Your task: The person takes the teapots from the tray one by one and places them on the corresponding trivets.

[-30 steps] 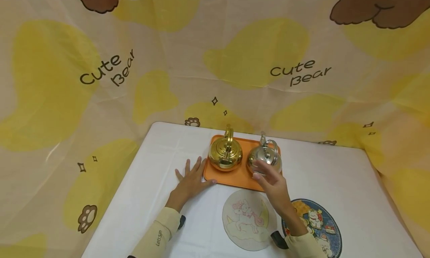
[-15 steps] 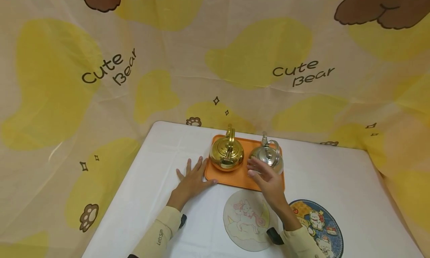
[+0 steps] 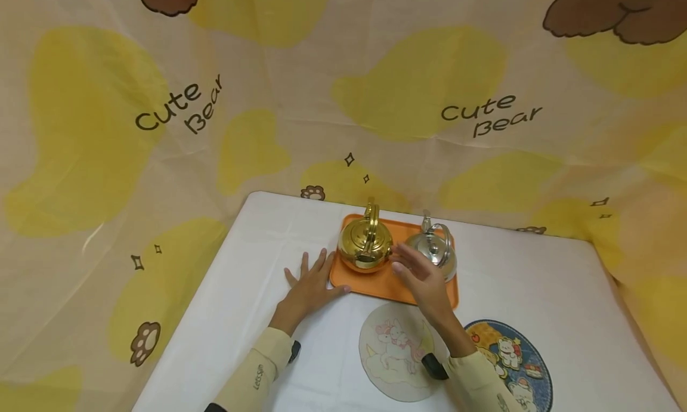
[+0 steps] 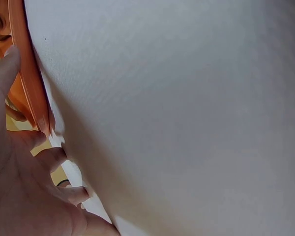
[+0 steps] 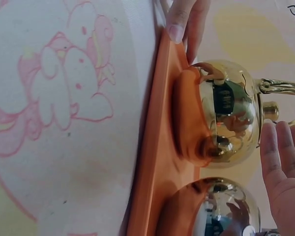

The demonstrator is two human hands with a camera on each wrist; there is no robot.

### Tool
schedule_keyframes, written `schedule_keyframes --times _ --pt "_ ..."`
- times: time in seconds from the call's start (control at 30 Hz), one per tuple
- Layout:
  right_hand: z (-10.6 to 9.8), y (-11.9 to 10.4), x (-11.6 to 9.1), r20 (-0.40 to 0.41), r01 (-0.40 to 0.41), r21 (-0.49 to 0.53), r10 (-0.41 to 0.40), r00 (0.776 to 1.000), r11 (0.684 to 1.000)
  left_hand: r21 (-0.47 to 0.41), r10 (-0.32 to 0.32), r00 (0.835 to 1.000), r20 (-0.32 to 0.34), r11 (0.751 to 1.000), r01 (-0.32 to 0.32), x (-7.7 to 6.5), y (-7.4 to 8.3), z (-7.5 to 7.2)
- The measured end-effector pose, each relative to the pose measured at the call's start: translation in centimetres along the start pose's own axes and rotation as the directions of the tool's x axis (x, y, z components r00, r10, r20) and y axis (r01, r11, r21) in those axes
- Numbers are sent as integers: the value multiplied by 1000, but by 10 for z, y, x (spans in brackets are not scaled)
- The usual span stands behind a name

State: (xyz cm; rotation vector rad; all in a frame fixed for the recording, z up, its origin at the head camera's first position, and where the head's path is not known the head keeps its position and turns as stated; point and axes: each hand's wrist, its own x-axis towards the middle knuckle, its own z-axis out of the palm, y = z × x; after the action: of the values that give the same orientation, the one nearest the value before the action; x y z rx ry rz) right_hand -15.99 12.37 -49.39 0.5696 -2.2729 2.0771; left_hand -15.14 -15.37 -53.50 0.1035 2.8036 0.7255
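Note:
Side by side on an orange tray (image 3: 370, 285) stand a gold teapot (image 3: 365, 245), at left, and a silver teapot (image 3: 432, 248), at right. My left hand (image 3: 309, 291) lies with spread fingers at the tray's front left corner; in the left wrist view its thumb touches the orange rim (image 4: 35, 93). Over the tray, between the teapots, hovers my right hand (image 3: 427, 288), its fingers loosely bent and holding nothing. It hides the front of the silver teapot. From the right wrist view, its fingertips appear near the gold teapot's lid knob (image 5: 270, 111); contact is unclear.
A round pale mat (image 3: 394, 364) with a pink drawing lies in front of the tray. To its right is a round blue mat (image 3: 528, 364) with bears, partly under the right forearm. A patterned curtain (image 3: 386, 90) hangs behind the white table (image 3: 537, 281).
My right hand has moved left, from in front of the silver teapot toward the gold one. My left hand keeps its place at the tray corner. The head view has shifted slightly.

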Motion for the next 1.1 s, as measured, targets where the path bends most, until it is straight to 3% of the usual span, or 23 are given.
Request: schedule_keyframes --times 0.53,0.83,1.1 --pt "8 0 17 7 -10 3 10 1000 1000 29 -12 1000 4 1000 12 5 3 3" --pt "14 3 27 17 26 -9 -26 1000 1000 35 -10 1000 7 999 10 4 3 2" --pt "22 3 37 29 -11 -29 11 1000 1000 18 -7 1000 -1 1000 7 3 1 1"
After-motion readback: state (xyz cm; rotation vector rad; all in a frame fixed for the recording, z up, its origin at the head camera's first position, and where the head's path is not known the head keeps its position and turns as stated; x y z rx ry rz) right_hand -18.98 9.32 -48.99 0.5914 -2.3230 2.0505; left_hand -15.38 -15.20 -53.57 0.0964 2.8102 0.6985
